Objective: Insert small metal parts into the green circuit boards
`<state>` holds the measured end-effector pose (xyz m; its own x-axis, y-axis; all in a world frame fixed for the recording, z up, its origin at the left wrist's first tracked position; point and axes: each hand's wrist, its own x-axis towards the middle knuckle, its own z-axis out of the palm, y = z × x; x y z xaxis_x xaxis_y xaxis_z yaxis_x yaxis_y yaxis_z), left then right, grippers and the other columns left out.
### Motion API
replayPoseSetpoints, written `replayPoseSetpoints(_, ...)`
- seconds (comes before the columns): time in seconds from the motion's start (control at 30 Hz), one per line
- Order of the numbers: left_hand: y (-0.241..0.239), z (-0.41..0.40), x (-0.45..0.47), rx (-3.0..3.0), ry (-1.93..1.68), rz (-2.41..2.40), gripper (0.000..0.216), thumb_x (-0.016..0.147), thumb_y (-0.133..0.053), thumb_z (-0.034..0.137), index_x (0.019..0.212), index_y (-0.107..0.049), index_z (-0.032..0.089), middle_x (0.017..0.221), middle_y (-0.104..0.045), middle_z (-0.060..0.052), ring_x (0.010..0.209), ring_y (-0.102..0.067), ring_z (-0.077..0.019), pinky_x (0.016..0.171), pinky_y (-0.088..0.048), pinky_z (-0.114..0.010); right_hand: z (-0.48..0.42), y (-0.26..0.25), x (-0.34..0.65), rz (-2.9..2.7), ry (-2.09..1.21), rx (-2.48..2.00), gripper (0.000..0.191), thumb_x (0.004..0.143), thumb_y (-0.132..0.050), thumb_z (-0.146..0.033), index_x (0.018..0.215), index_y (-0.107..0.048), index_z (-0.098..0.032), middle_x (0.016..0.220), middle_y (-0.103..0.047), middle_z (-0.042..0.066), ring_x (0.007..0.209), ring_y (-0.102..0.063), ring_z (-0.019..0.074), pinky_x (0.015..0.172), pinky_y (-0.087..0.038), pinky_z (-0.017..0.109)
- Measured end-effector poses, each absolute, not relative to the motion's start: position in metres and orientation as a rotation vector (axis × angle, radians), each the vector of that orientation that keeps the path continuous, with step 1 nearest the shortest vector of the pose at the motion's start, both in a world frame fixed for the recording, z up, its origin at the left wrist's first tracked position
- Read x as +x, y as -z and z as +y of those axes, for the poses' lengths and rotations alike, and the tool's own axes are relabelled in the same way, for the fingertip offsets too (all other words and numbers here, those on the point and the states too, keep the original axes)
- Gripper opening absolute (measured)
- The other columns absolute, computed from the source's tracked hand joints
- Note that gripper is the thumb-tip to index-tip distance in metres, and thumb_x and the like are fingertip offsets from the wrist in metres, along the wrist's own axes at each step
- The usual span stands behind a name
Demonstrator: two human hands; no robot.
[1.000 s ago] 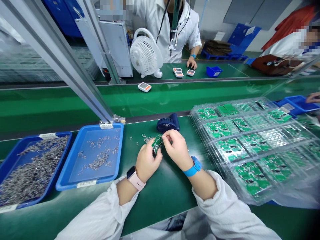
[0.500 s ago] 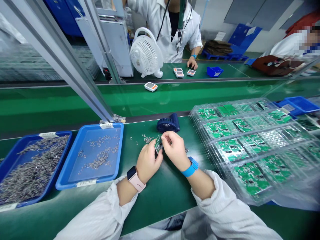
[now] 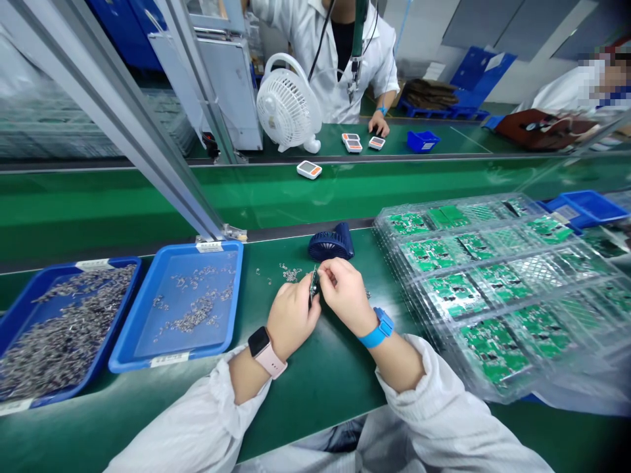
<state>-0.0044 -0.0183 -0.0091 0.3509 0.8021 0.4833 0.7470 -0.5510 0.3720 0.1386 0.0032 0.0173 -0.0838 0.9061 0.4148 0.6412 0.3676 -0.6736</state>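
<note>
A small green circuit board (image 3: 313, 284) stands nearly edge-on between my hands. My left hand (image 3: 292, 311) is closed on it, thumb and fingers on its sides. Against the board's right side, my right hand (image 3: 345, 293) is pinched; whatever lies between its fingertips is hidden. Just behind my left hand, small metal parts (image 3: 290, 273) lie loose on the green table (image 3: 296, 401). A dark blue handheld fan (image 3: 329, 244) rests beyond my fingers.
Left are two blue trays of small metal parts, one fuller (image 3: 64, 328) and one sparser (image 3: 142, 341). A clear compartmented tray (image 3: 434, 315) of circuit boards fills the right. Beyond runs a green conveyor belt (image 3: 246, 197) carrying a white device (image 3: 309, 170); a co-worker (image 3: 379, 121) sits opposite.
The circuit board has turned from showing its green face to nearly edge-on. On the belt, the white device has moved slightly right. My hands have barely shifted.
</note>
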Motion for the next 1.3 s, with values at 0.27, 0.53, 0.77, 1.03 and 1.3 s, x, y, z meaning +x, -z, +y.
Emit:
replayPoseSetpoints(0.27, 0.008, -0.017, -0.004, 2.487, -0.942, 1.412, 0.038, 0.089, -0.049, 0.017, 0.127, -0.048, 0.011, 0.111, -0.069, -0.016, 0.084, -0.068, -0.0263, 0.077, -0.052, -0.041, 0.006, -0.017, 0.142, -1.888, -0.404, -1.346, 0.015, 0.090, -0.050, -0.013, 0.079, -0.057, -0.020, 0.077, -0.060, 0.003, 0.077, -0.056, 0.0180, 0.072, -0.043, 0.029)
replayPoseSetpoints(0.53, 0.009, -0.015, -0.006, 2.014, -1.098, 1.593, 0.040, 0.087, -0.052, 0.020, 0.128, -0.049, 0.017, 0.115, -0.069, -0.013, 0.097, -0.069, -0.0258, 0.082, -0.055, -0.037, 0.007, -0.021, 0.142, -1.948, -0.417, -1.312, 0.012, 0.092, -0.055, -0.020, 0.102, -0.061, -0.020, 0.086, -0.063, 0.004, 0.084, -0.058, 0.0198, 0.077, -0.047, 0.032)
replayPoseSetpoints(0.77, 0.010, -0.016, -0.007, 2.025, -1.133, 1.578, 0.040, 0.087, -0.053, 0.020, 0.127, -0.050, 0.016, 0.115, -0.069, -0.013, 0.101, -0.068, -0.0263, 0.087, -0.055, -0.039, 0.007, -0.022, 0.148, -2.038, -0.209, -1.339, 0.014, 0.096, -0.049, -0.023, 0.086, -0.058, -0.020, 0.079, -0.060, 0.004, 0.079, -0.055, 0.0197, 0.076, -0.043, 0.033)
replayPoseSetpoints(1.03, 0.010, -0.017, -0.009, 2.140, -1.137, 1.499, 0.034, 0.087, -0.054, 0.020, 0.121, -0.055, 0.016, 0.110, -0.070, -0.011, 0.103, -0.066, -0.0260, 0.090, -0.053, -0.040, 0.010, -0.028, 0.154, -2.205, -0.144, -1.249, 0.025, 0.092, -0.046, -0.016, 0.068, -0.050, -0.021, 0.067, -0.052, 0.001, 0.070, -0.046, 0.0170, 0.069, -0.038, 0.030)
replayPoseSetpoints(1.3, 0.004, -0.018, -0.008, 2.178, -1.159, 1.364, 0.028, 0.091, -0.052, 0.022, 0.118, -0.056, 0.017, 0.109, -0.070, -0.010, 0.097, -0.067, -0.0232, 0.086, -0.053, -0.037, 0.013, -0.025, 0.163, -2.217, -0.225, -1.131, 0.027, 0.085, -0.046, -0.012, 0.060, -0.043, -0.022, 0.061, -0.046, -0.001, 0.063, -0.039, 0.0153, 0.065, -0.035, 0.029)
